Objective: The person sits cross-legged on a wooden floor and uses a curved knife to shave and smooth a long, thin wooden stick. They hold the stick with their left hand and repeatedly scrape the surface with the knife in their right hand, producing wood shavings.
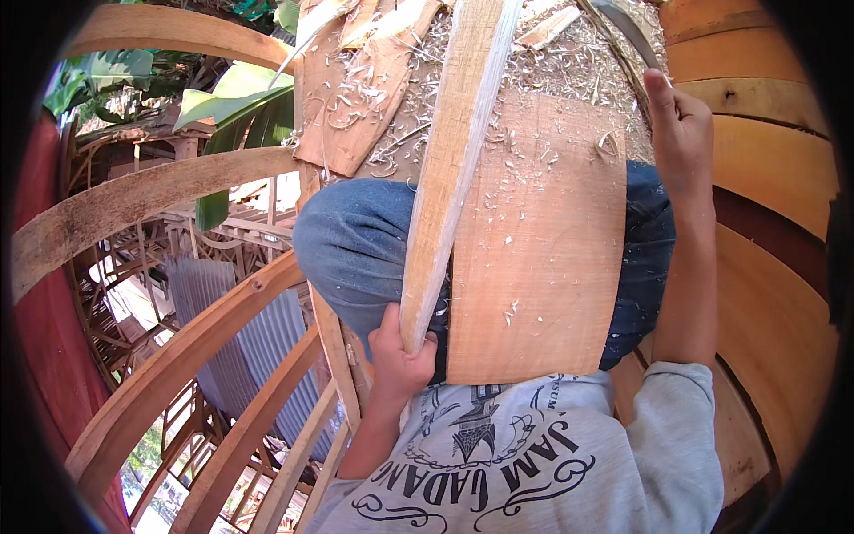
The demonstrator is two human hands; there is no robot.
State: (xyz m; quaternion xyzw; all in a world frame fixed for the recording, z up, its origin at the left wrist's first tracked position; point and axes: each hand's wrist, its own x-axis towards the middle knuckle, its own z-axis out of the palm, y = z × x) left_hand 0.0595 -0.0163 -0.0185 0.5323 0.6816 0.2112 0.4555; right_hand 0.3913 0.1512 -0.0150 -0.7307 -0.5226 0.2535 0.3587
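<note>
My left hand is closed round the near end of a long wooden strip, which slants up and away past the top edge. The strip has a pale, shaved-looking right edge. Raised at the far right, my right hand grips a knife with a curved grey metal blade; the fist hides its handle. The blade is apart from the strip. A flat wooden board lies across my lap, partly under the strip, with a few curled shavings on it.
Wood shavings cover the surface ahead, beside broken wood pieces. Wooden slat railing curves along my left, with a green leaf and corrugated metal sheets beyond. A plank wall stands close on my right.
</note>
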